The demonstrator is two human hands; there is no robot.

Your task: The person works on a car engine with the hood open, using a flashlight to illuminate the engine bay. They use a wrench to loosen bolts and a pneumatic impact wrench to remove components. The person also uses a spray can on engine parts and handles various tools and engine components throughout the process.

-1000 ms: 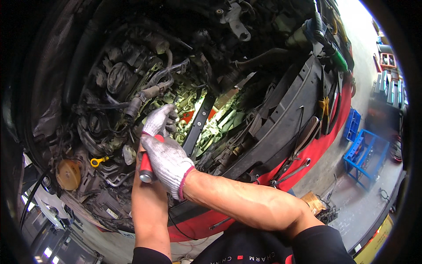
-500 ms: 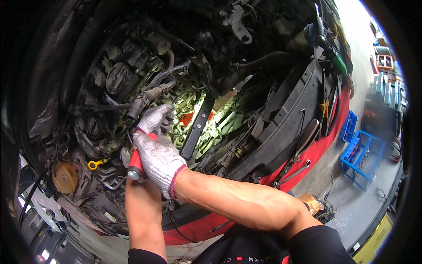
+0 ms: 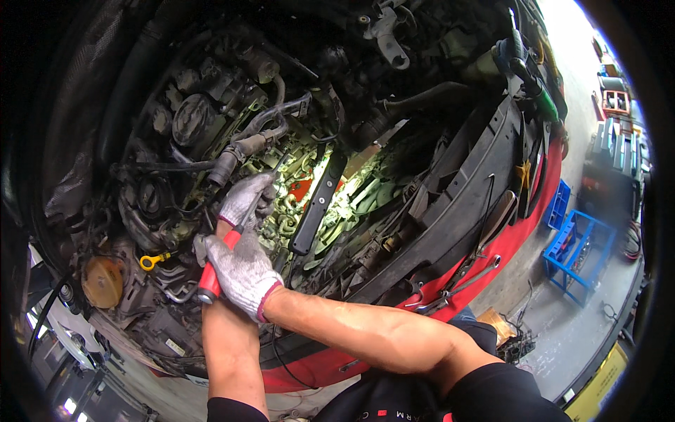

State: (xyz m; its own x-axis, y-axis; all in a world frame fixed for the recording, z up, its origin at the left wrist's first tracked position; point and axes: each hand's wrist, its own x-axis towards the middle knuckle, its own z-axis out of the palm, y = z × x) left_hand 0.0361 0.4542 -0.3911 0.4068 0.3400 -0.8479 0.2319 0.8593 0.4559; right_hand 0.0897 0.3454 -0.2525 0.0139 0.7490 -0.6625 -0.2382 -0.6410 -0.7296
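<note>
Both my hands wear whitish knit gloves with dark red cuffs and are deep in a car's engine bay. My right hand [image 3: 246, 273] is closed round the red handle of a screwdriver [image 3: 213, 281], whose dark butt end points down toward me. Its thin shaft runs up past my left hand. My left hand [image 3: 246, 197] lies just beyond the right one, beside a hose joint [image 3: 226, 163], its fingers curled; what they grip is hidden. To the right of the hands, a black bar-shaped work light [image 3: 320, 204] stands tilted among brightly lit engine parts.
A yellow dipstick ring [image 3: 150, 262] and a yellowish reservoir [image 3: 103, 281] lie left of my forearms. Loose wrenches [image 3: 471, 278] rest along the red front edge [image 3: 295, 373] of the car. Blue racks [image 3: 578, 257] stand on the floor at the right.
My right hand has moved slightly left and down, turning the screwdriver more upright in view, so its shaft now shows. My left hand stays almost in place.
</note>
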